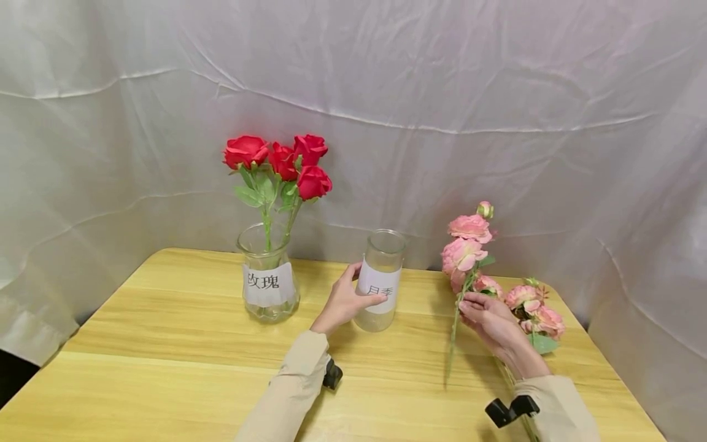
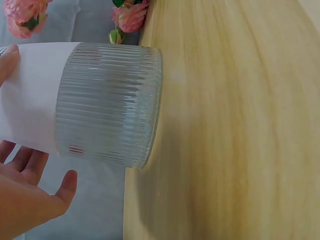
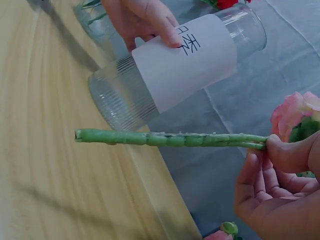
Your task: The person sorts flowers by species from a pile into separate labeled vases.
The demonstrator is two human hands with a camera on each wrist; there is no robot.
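My left hand (image 1: pixel 347 302) grips a clear glass vase (image 1: pixel 378 320) with a ribbed lower part. The thumb lies across its white paper label (image 3: pixel 187 60), printed with Chinese characters; the other fingers go behind the glass. No flower stands in this vase. To its right, my right hand (image 1: pixel 493 320) pinches the green stem (image 3: pixel 170 139) of a pink flower spray (image 1: pixel 464 253) between thumb and fingers. The blooms point up and the cut stem end hangs down over the table, apart from the vase.
At the left stands another labelled glass vase (image 1: pixel 270 288) holding several red roses (image 1: pixel 283 161). More pink flowers (image 1: pixel 544 319) lie on the wooden table (image 1: pixel 166 368) at the right, partly behind my right hand and forearm. A pale grey cloth (image 1: pixel 386 80) hangs behind the table.
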